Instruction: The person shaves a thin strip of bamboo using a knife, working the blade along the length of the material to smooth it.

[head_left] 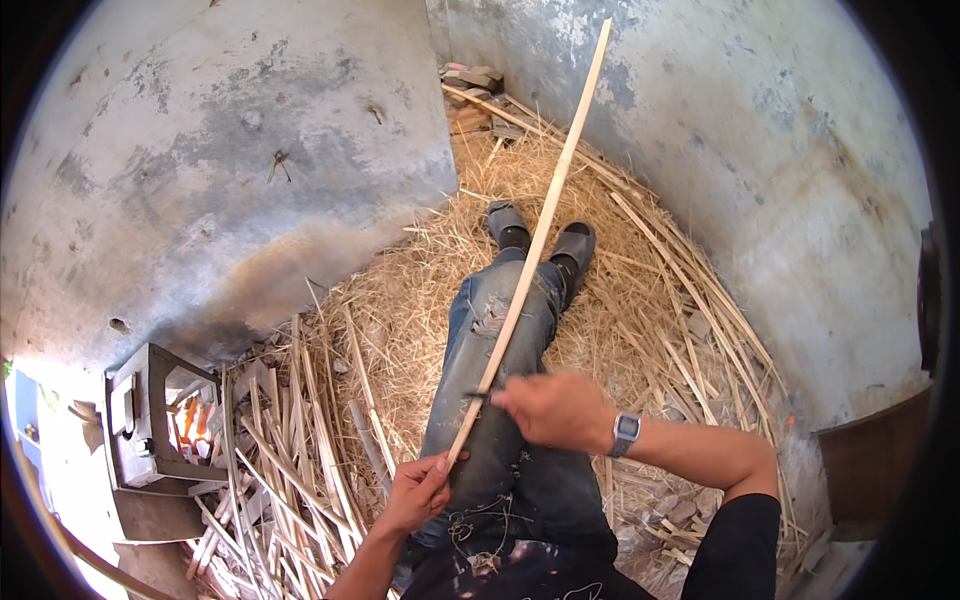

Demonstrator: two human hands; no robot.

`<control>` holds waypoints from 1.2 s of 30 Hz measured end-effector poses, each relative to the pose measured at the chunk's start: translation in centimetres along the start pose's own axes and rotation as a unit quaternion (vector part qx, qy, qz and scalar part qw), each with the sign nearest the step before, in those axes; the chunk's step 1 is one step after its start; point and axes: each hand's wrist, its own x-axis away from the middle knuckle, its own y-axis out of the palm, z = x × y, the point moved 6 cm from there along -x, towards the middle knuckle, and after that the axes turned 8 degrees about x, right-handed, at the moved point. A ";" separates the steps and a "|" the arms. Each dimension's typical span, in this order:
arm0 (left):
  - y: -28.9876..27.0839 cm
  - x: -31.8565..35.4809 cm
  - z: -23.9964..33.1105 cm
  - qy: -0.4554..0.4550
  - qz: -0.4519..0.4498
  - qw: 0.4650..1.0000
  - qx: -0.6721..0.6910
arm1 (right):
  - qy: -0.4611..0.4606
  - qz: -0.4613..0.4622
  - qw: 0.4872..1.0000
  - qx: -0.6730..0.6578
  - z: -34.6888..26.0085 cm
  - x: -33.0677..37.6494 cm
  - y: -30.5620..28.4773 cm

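A long pale strip of split bamboo or wood (545,215) lies slantwise over my outstretched legs, its far end reaching up toward the back wall. My left hand (417,492) pinches its near end between thumb and fingers, above my thigh. A little farther along, my right hand (555,410) is closed around a small dark tool (477,394), which looks like a knife blade and crosses the strip. Most of that tool is hidden in my fist.
Thin shavings (400,290) cover the floor around my feet. Loose strips (290,470) are heaped at left beside a wooden stool-like frame (165,415). More long strips (690,270) line the right wall (780,170). A brown board (875,460) stands at far right.
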 end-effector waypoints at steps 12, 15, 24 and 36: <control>1.9 -0.9 2.1 -0.007 -0.005 1.000 0.003 | -0.024 -0.025 0.999 -0.026 -3.1 1.9 1.0; 1.1 0.0 1.3 -0.006 0.001 1.000 0.016 | 0.024 0.088 0.996 -0.001 2.3 -1.6 -1.1; -3.2 2.1 0.3 0.168 0.131 0.941 -0.263 | 0.139 0.161 0.974 0.076 10.2 -5.6 -2.8; -2.1 2.0 1.6 0.224 0.160 0.902 -0.332 | 0.155 0.210 0.957 0.126 16.4 -7.4 -6.0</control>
